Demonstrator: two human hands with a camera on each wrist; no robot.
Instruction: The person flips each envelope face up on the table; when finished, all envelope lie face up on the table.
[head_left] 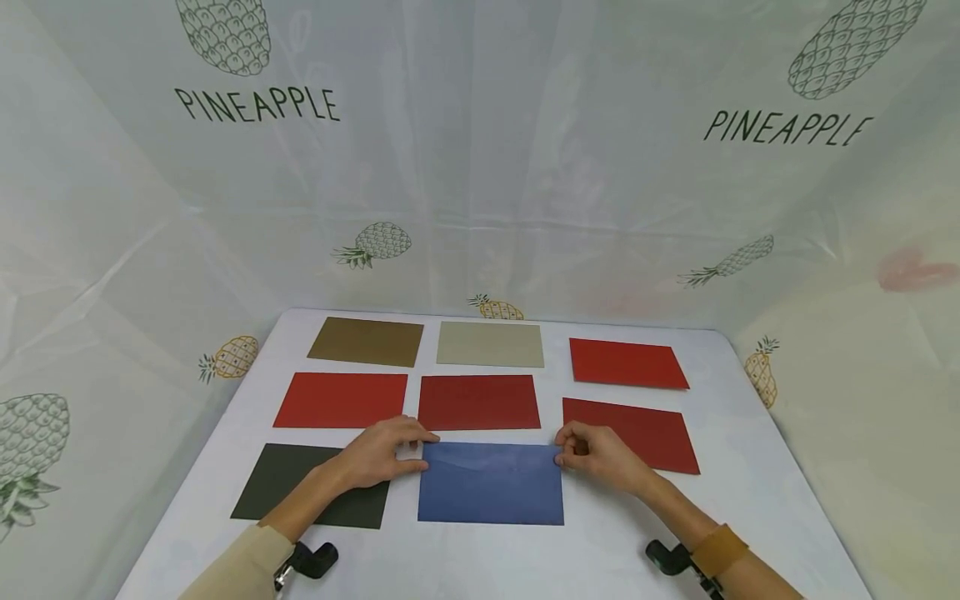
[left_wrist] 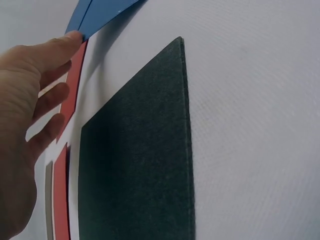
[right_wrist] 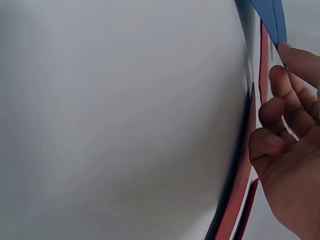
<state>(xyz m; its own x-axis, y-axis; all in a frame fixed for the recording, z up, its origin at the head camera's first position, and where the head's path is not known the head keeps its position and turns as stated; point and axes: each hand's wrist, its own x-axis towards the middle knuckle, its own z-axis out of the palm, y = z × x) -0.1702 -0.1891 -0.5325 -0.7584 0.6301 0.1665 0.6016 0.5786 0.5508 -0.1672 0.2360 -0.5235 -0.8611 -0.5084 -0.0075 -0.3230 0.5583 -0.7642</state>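
A blue envelope (head_left: 490, 487) lies near the front middle of the table, its top edge slightly lifted in both wrist views. My left hand (head_left: 386, 454) pinches its upper left corner between thumb and fingers. At the upper right corner, the right hand (head_left: 600, 456) pinches with thumb and index finger, the other fingers curled. Under my left forearm lies a dark green envelope (left_wrist: 135, 145), partly covered by the arm in the head view. Just beyond the blue one sits a dark red envelope (head_left: 478, 402), and another dark red envelope (head_left: 645, 433) lies by my right hand.
Farther back are a gold-brown envelope (head_left: 366, 342), a cream envelope (head_left: 490, 344) and a bright red envelope (head_left: 630, 364). Another red envelope (head_left: 341, 400) is at the middle left. The white table (head_left: 757, 500) meets a pineapple-printed curtain (head_left: 480, 167) behind and at both sides.
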